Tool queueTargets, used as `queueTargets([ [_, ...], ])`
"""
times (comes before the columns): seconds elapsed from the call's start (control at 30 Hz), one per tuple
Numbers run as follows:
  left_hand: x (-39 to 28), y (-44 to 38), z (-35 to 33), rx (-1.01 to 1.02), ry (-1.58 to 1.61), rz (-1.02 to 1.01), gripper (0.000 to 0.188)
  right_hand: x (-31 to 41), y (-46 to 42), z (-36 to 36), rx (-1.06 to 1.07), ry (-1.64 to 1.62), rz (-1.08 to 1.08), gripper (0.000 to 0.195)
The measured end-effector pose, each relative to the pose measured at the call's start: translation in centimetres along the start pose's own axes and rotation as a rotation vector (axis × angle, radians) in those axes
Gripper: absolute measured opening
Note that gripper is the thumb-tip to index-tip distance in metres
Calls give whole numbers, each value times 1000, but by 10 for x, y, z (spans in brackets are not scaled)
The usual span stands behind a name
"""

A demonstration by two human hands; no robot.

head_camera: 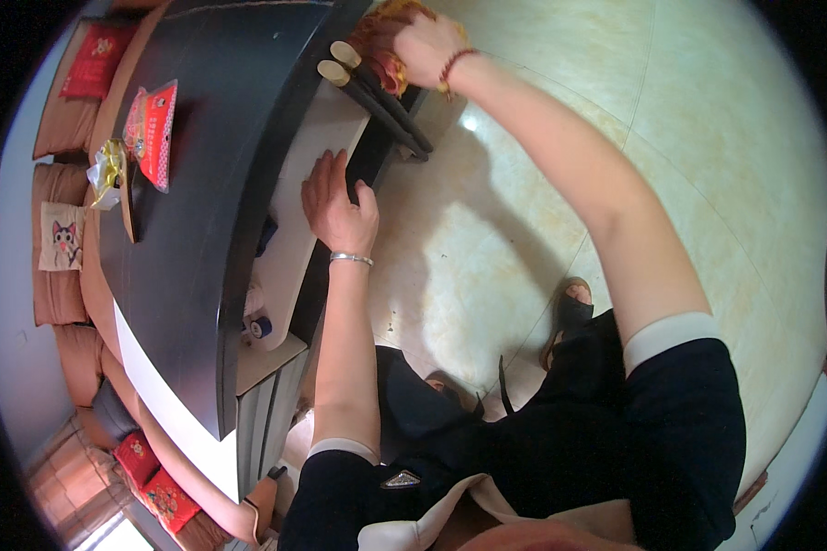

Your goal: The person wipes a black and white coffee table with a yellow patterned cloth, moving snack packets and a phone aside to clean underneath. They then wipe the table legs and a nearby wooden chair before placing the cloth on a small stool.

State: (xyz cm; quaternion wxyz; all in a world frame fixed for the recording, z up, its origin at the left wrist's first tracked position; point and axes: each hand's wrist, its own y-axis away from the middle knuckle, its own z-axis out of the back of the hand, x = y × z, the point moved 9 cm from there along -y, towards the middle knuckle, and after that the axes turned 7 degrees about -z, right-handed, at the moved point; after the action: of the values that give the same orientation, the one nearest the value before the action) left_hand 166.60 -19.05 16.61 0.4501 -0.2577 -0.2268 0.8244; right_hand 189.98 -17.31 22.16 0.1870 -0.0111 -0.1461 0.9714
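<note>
At the top of the view, my right hand (431,48) is closed on a bunched red-and-yellow cloth (389,72), held against the dark side of the coffee table. Two dark rods (379,103) with pale gold ends lean just beside the cloth; what they belong to is unclear. My left hand (344,206) holds nothing. Its thumb stands apart from the fingers, over the pale lower shelf (296,227) under the black tabletop (200,227). Whether the palm touches the shelf, I cannot tell.
On the tabletop lie a red snack packet (157,134) and a gold-and-white wrapper (108,175) near a thin wooden board (129,206). A small blue roll (260,327) sits inside the shelf. A sofa with brown cushions (62,296) runs behind. Pale floor tiles (524,227) extend right.
</note>
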Motion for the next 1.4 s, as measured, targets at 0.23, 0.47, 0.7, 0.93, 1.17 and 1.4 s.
queueTargets([
  [0.23,-16,-7,-13,22,-91,-30,54,-24,-95,-2,106,-54,4,34],
  [0.47,-13,-13,-19,9,-96,-13,53,-14,-82,-6,102,-124,105,25],
  [0.7,-17,-5,-24,-12,-179,-35,51,-101,10,10,-171,-648,39,12],
  [0.93,-29,-17,-38,-60,-143,-81,50,-123,20,-57,-816,-159,-63,29],
  [1.17,-18,-11,-32,-44,-152,-29,50,-54,30,-142,299,-169,134,46],
  [1.4,-26,-16,-29,-50,-185,-90,51,-124,3,-110,30,-815,-103,35],
])
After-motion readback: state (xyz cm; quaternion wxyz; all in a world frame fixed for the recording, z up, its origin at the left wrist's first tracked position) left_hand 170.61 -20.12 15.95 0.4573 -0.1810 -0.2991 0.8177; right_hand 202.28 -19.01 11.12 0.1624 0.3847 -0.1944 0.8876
